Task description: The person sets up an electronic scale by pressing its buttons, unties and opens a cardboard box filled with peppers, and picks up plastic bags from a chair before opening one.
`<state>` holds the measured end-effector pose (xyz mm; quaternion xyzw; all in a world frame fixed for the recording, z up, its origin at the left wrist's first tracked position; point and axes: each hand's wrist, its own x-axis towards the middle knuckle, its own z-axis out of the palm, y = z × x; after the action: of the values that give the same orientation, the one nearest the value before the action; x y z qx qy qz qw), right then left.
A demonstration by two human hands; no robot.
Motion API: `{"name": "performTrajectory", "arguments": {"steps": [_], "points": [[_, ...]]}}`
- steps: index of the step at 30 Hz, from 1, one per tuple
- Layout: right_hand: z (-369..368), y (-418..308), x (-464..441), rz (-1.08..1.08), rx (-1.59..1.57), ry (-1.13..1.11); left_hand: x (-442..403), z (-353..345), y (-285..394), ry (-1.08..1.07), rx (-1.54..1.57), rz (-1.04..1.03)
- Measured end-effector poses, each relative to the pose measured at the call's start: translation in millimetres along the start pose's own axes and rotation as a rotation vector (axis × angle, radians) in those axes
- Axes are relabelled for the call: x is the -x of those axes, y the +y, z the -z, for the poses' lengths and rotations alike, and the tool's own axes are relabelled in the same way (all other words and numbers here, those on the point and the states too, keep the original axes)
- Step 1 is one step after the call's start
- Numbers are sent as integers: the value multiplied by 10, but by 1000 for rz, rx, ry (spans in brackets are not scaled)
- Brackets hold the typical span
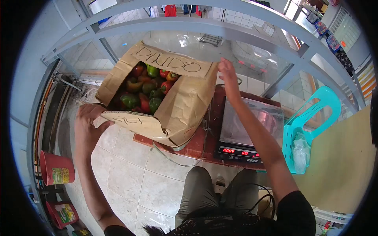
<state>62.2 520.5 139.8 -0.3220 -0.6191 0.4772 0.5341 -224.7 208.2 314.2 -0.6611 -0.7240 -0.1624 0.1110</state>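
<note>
The box (187, 104) of peppers (143, 88) looks heavy but soft-walled, best held underneath; left grip (89, 118) pinches a flap (136, 125), right grip (228, 73) unclear.

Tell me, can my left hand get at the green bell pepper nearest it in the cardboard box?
Probably yes: the cardboard box is open on top and the green bell pepper lies uncovered just past the left hand, though that hand would first need to release the near flap.
</note>
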Motion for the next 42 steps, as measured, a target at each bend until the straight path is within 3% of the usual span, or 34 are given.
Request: {"name": "performTrajectory", "arguments": {"steps": [2,5,14,17,20,23,26,32,35,38,40,42], "points": [[-68,-278,291,297,489,-270,74,-83,6,90,-37,1],[-142,-491,434,209,448,-289,268,-177,69,178,-69,58],[-334,-430,190,215,530,-207,567,-194,396,296,-73,24],[-364,-538,12,580,670,-198,690,-191,540,354,-68,1],[-475,-659,-254,415,625,-244,797,-235,568,405,-52,31],[-600,-672,-541,386,494,28,907,-310,518,418,-42,42],[-677,-498,-979,264,683,158,1109,-463,445,443,-63,91],[-822,-602,-1178,2,739,246,1455,-1131,513,712,11,207],[-812,-595,-1074,94,798,212,1531,-1619,602,800,97,338],[-909,-696,-559,483,576,392,1245,-1562,621,825,167,355],[-1051,-936,-49,559,381,240,1255,-1433,651,763,202,301],[-1165,-1113,417,505,343,-167,1316,-1231,680,682,238,222]]}}
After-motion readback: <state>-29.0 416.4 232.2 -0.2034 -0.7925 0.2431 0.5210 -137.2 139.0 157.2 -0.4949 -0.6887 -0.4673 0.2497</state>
